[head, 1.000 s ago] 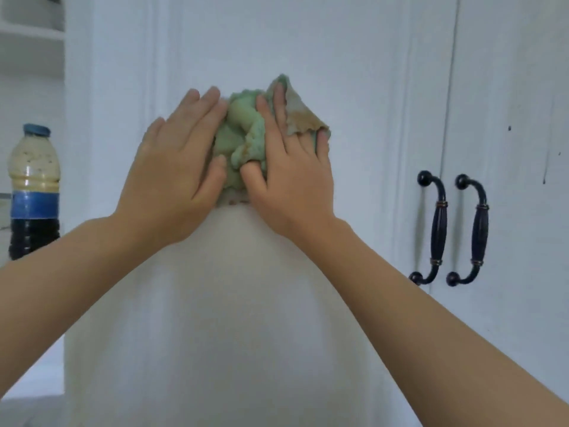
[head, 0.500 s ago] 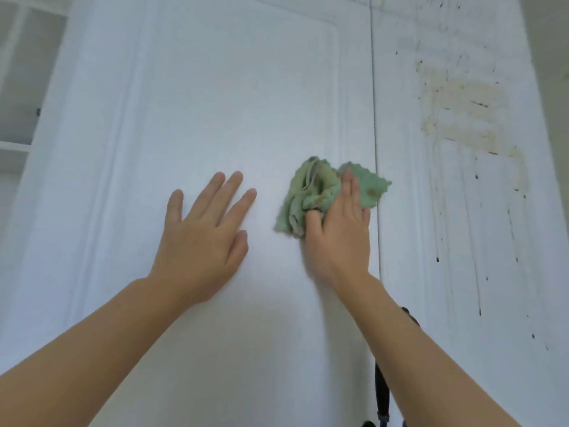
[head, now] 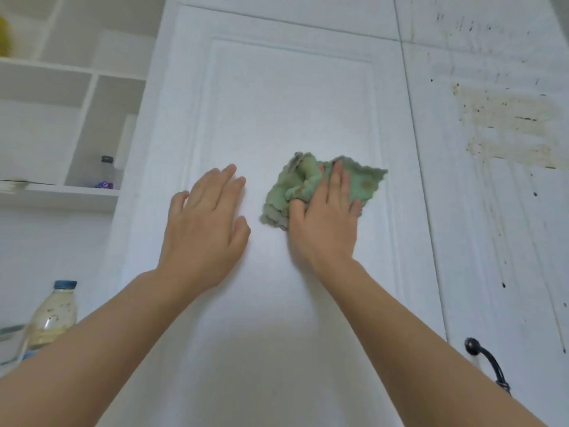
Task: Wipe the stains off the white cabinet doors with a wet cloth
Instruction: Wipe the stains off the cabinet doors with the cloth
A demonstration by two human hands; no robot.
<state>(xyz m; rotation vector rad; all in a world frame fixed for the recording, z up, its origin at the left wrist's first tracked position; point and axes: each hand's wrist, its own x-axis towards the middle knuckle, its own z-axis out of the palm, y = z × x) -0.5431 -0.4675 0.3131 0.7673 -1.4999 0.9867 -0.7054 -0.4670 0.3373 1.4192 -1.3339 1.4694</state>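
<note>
Both hands lie on the left door (head: 277, 103): left hand (head: 201, 229) flat, right hand (head: 326, 223) on the cloth (head: 295, 186) beside it; shelves (head: 61, 192) further left.

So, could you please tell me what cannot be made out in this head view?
- Door surface beneath the green cloth: covered by the cloth and the right hand.
- Black door handle: its lower end is hidden behind the right forearm.
- Bottle at lower left: blurred, its base cut off by the left forearm.
- Small shelf bottle: label too small to read.
</note>
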